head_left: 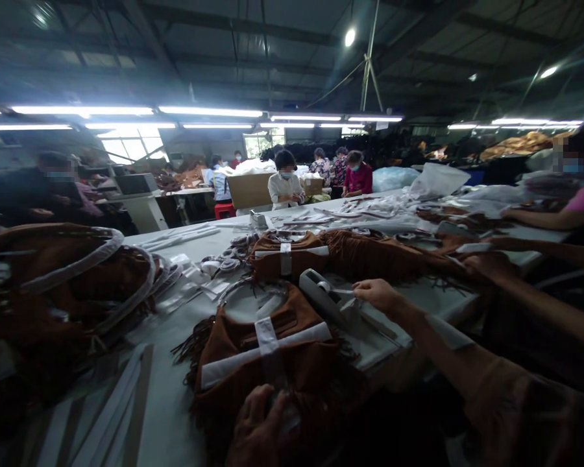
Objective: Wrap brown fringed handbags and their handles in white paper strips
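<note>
A brown fringed bag (pixel 302 363) lies in front of me, with a white strip (pixel 224 368) across it and a band of clear tape (pixel 267 332) over the strip. My left hand (pixel 260 425) is at the bag's near edge, thumb and fingers around something clear and shiny, too dark to make out. To the right of the bag stands a grey tape dispenser (pixel 321 295). My right hand (pixel 380 295) is closed in a pinch on the end of a tape strip (pixel 343 291) that runs from the dispenser.
Another brown bag (pixel 292 256) with a white strip lies beyond. Piled brown bags (pixel 63 279) with wrapped handles are at the left, above long strips (pixel 126 402). A co-worker's hands (pixel 489 263) work at the right. People sit across the white table (pixel 170 357).
</note>
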Demonstrator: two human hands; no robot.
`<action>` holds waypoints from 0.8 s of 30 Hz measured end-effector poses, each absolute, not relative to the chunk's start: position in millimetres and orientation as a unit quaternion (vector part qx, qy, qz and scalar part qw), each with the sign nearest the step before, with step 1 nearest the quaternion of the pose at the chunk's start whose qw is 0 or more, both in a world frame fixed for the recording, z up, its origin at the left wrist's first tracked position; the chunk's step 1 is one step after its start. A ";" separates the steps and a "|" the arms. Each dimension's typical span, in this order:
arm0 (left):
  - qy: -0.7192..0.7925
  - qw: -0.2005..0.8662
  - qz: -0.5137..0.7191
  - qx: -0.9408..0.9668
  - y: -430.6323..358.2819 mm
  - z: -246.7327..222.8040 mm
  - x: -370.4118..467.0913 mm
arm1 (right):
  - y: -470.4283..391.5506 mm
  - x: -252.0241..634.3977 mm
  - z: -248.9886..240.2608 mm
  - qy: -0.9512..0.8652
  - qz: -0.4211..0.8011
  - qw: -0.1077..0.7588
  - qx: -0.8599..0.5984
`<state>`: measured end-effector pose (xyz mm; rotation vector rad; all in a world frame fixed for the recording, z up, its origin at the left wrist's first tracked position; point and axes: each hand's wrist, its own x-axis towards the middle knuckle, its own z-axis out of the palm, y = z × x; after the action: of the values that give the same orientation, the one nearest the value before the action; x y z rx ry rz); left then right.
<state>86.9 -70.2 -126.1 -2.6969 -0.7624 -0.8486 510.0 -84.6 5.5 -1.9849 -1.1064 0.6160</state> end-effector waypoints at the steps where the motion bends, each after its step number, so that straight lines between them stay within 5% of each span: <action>1: -0.262 0.104 -0.288 -0.915 -70.6 -126.5 86.9 | -92.0 510.9 4.7 -0.434 0.226 0.378 -0.786; 13: -0.315 0.011 -0.252 -0.915 -86.7 -112.2 90.4 | -125.2 490.3 -36.0 -0.453 0.235 0.247 -0.824; 18: -0.334 -0.052 -0.226 -0.913 -92.7 -100.5 95.2 | -141.7 436.2 -26.5 -0.590 0.397 0.246 -0.659; 24: -0.345 -0.081 -0.226 -0.907 -97.9 -94.3 95.3 | -93.8 337.8 7.1 -0.818 0.293 0.114 -0.483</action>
<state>95.3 -97.9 -94.3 -3.0069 -1.1442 -0.7478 337.8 -93.8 7.1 -1.4158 -2.3976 0.8587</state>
